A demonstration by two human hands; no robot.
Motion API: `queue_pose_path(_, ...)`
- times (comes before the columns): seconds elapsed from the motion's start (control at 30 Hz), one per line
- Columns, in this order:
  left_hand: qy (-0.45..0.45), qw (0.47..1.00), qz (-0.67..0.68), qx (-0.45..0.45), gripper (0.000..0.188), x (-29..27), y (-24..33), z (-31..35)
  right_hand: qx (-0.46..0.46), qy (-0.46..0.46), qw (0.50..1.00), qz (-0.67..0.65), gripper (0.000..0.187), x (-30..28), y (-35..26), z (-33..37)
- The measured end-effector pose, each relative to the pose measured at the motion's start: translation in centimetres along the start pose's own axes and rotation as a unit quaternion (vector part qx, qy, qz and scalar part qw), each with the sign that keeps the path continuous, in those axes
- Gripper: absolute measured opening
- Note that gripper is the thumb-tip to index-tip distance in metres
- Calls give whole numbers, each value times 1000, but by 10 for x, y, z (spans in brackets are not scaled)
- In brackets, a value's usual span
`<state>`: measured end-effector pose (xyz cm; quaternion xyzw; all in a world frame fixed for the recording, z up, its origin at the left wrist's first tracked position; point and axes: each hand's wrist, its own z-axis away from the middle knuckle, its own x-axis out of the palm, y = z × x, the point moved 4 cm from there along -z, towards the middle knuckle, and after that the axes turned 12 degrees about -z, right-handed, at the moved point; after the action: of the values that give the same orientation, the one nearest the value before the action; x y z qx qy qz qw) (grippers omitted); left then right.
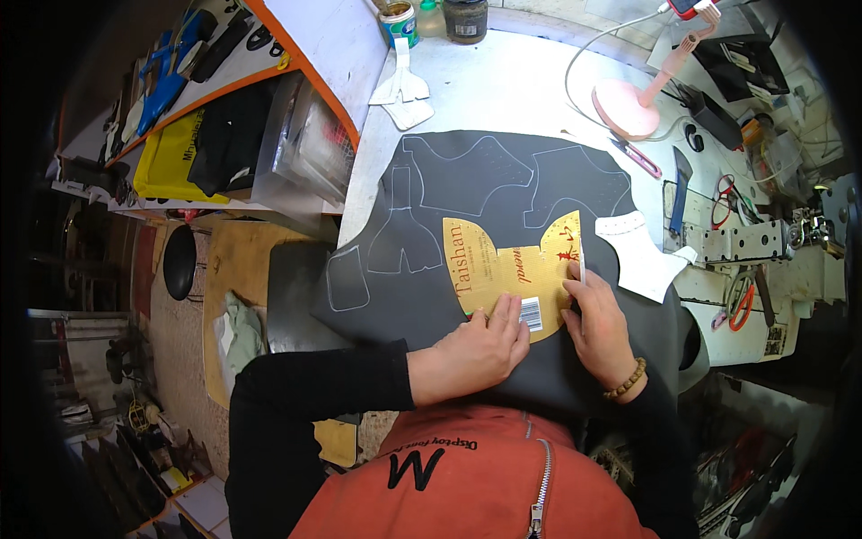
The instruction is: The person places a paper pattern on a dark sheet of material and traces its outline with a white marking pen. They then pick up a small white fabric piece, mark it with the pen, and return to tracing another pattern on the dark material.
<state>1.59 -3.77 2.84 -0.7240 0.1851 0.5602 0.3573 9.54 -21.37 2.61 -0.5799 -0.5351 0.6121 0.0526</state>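
Note:
A dark grey sheet of leather-like material (pixel 409 325) lies over the table, with pale outlines of pattern pieces drawn on its far half. On top of it rests a gold cardboard template (pixel 485 269) with a notched far edge and a barcode label. My left hand (pixel 476 349) presses flat on the template's near part, fingers stretched out. At the template's right edge, my right hand (pixel 597 323) pinches a thin white marking pen (pixel 583 258) held upright along that edge. A white paper template (pixel 642 256) lies on the sheet to the right of this hand.
More white templates (pixel 401 90) lie at the far left of the table (pixel 530 67), near jars (pixel 466 20). At right are a pink stand (pixel 626 110), a pink cutter (pixel 639 160), scissors (pixel 723 199) and a sewing machine (pixel 736 242). An orange-edged shelf (pixel 310 67) borders the left.

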Motion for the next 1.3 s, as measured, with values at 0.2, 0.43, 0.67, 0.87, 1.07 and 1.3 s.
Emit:
queue_pose_path(0.2, 27, 1000, 14, 6, 33, 6, 0, 4, 20, 25, 999, 16, 42, 14, -4, 1)
queue_pose_path(0.43, 55, 969, 192, -148, 43, 20, -8, 21, 29, 29, 999, 15, 41, 17, -6, 6)
queue_pose_path(0.67, 14, 951, 245, -186, 48, 25, -8, 30, 38, 38, 999, -11, 42, 21, -10, 13)
queue_pose_path(0.87, 11, 958, 229, -173, 49, 23, -9, 30, 37, 51, 998, -22, 43, 23, -10, 16)
queue_pose_path(1.07, 9, 958, 214, -189, 50, 24, -8, 26, 35, 37, 999, -14, 43, 20, -2, 20)
queue_pose_path(1.3, 44, 959, 205, -192, 49, 24, -8, 26, 39, 82, 977, 194, 41, -52, 34, -9)
